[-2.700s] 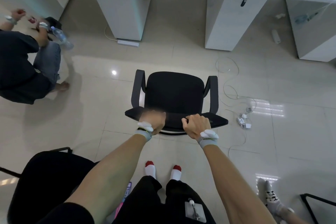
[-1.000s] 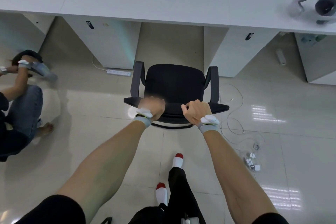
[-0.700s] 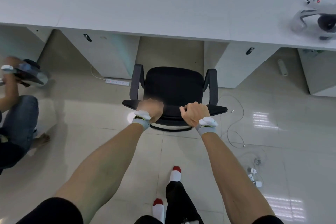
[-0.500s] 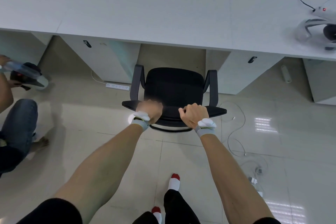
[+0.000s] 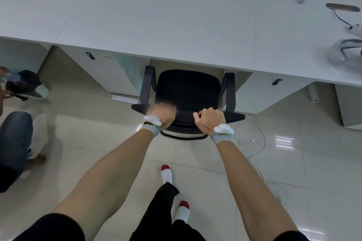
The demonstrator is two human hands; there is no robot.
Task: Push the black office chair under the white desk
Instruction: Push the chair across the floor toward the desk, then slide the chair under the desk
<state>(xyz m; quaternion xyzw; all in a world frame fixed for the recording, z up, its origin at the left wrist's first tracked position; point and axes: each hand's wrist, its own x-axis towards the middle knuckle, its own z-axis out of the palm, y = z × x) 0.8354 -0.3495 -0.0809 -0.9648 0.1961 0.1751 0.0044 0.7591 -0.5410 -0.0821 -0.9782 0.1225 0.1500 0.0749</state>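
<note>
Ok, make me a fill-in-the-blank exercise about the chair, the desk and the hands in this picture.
1. Both the left hand and the right hand grip the top of the chair's ____.
2. The black office chair faces the gap between two white ____ under the white desk.
3. A white ____ strip lies on the floor left of the chair.

Missing words: backrest; cabinets; power

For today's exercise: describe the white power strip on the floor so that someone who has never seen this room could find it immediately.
Start at the long white desk and look beneath its front edge, left of the black office chair. The power strip lies on the tiles beside a white cabinet; it alone is a flat white bar with a row of sockets.
</note>
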